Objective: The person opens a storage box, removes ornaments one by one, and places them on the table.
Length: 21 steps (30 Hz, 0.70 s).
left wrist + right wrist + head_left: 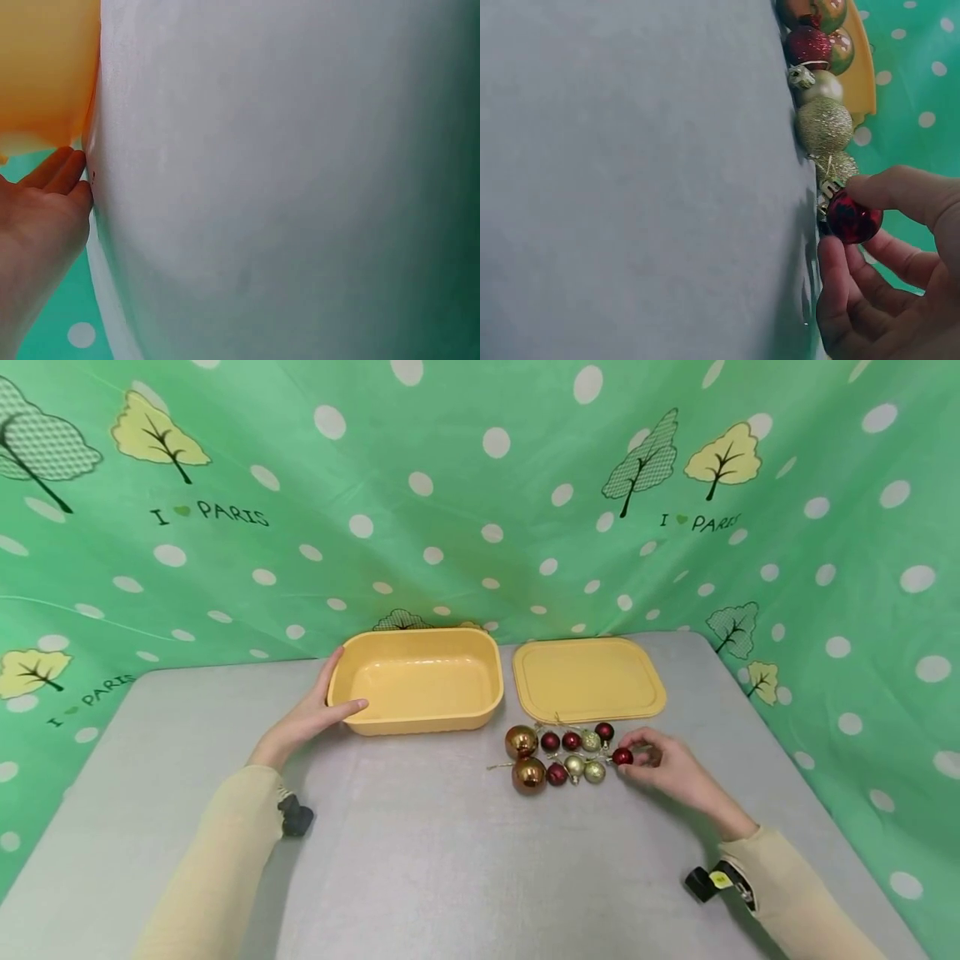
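Observation:
My left hand (pixel 315 706) holds the left end of a yellow plastic box (pixel 420 724), its thumb over the front rim and its fingers along the outer wall. In the left wrist view, the fingers (pixel 64 172) touch the box's side. My right hand (pixel 671 768) pinches a shiny red Christmas bauble (pixel 853 217) between thumb and fingers, at the right end of a cluster of baubles. Two large copper-gold baubles (pixel 528 775) lie at the cluster's left. Small dark red baubles (pixel 557 774) and pale gold baubles (pixel 595 772) lie between them and my right hand.
A flat yellow lid (pixel 588 681) lies right of the box, behind the baubles. The grey tabletop (pixel 450 860) stretches in front. A green dotted cloth (pixel 480 510) hangs behind the table and along its right side.

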Tool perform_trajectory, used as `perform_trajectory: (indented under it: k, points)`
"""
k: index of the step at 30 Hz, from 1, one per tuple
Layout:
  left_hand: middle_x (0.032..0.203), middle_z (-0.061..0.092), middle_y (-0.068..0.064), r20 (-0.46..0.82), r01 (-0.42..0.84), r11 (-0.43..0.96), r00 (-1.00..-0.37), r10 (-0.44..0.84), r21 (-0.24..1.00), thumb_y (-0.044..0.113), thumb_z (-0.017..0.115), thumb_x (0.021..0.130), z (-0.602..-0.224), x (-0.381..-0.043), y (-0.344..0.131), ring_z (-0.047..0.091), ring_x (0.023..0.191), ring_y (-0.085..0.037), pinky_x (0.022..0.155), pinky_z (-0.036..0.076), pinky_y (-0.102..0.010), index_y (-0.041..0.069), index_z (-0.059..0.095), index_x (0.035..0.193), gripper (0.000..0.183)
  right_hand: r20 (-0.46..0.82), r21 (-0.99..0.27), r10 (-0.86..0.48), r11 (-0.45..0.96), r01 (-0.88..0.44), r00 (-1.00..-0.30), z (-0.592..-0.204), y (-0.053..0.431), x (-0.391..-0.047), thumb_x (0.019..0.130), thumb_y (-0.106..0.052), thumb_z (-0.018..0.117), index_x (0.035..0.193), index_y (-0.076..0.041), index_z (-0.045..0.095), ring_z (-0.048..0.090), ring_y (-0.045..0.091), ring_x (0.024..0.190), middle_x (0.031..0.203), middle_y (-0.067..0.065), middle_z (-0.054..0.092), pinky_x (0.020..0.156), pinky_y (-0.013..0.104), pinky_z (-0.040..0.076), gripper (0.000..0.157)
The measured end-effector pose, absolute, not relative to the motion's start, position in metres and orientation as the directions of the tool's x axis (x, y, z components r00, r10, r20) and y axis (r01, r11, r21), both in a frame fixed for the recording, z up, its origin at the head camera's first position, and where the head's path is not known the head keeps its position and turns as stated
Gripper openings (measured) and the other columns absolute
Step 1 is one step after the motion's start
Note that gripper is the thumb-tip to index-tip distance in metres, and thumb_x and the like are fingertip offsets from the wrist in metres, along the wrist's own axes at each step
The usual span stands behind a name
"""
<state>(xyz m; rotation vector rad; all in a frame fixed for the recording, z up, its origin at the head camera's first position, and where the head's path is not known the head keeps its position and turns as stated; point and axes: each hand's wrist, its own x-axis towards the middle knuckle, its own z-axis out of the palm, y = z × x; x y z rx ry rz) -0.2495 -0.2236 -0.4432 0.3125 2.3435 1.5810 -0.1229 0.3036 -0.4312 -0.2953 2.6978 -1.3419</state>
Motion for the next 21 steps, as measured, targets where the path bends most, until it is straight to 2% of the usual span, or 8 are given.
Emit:
perform_trajectory:
  k: [6, 11, 16, 21]
  points:
    - [0.16, -0.011, -0.013, -0.14, -0.006, 0.369, -0.931, 0.336, 0.929, 0.022, 0.068, 0.089, -0.437, -0.247, -0.223, 0.004, 0.143, -0.037, 0.113, 0.008, -0.055, 0.031, -0.011, 0.154, 0.103, -0.032, -0.769, -0.225, 0.628, -0.12, -0.974, -0.433, 0.304, -0.12, 0.079, -0.003, 0.076, 0.106, 0.003, 0.061, 0.057, 0.015, 0.071, 0.084, 0.008, 0.061, 0.06, 0.024, 0.05, 0.031]
    - [0.159, -0.011, -0.017, -0.154, -0.023, 0.357, -0.926, 0.343, 0.934, 0.018, 0.067, 0.089, -0.42, -0.238, -0.217, 0.003, 0.143, -0.039, 0.113, 0.007, -0.055, 0.022, -0.012, 0.155, 0.102, -0.033, -0.789, -0.269, 0.598, -0.14, -0.962, -0.43, 0.305, -0.116, 0.079, -0.005, 0.077, 0.11, 0.004, 0.06, 0.057, 0.015, 0.074, 0.09, 0.009, 0.062, 0.062, 0.025, 0.05, 0.036]
    - [0.16, -0.01, -0.012, -0.137, -0.005, 0.364, -0.931, 0.338, 0.931, 0.023, 0.068, 0.089, -0.438, -0.247, -0.223, 0.006, 0.143, -0.036, 0.113, 0.009, -0.054, 0.032, -0.011, 0.154, 0.103, -0.021, -0.792, -0.341, 0.579, -0.192, -0.94, -0.427, 0.307, -0.112, 0.079, 0.001, 0.075, 0.117, 0.006, 0.058, 0.059, 0.018, 0.081, 0.105, 0.014, 0.063, 0.069, 0.026, 0.052, 0.042]
    - [0.16, -0.009, -0.01, -0.132, 0.002, 0.375, -0.934, 0.331, 0.927, 0.027, 0.068, 0.09, -0.443, -0.249, -0.224, 0.006, 0.144, -0.035, 0.113, 0.009, -0.054, 0.035, -0.01, 0.154, 0.102, -0.007, -0.762, -0.356, 0.607, -0.226, -0.934, -0.427, 0.305, -0.11, 0.08, 0.001, 0.074, 0.116, 0.003, 0.061, 0.059, 0.017, 0.082, 0.097, 0.008, 0.064, 0.07, 0.026, 0.052, 0.039]
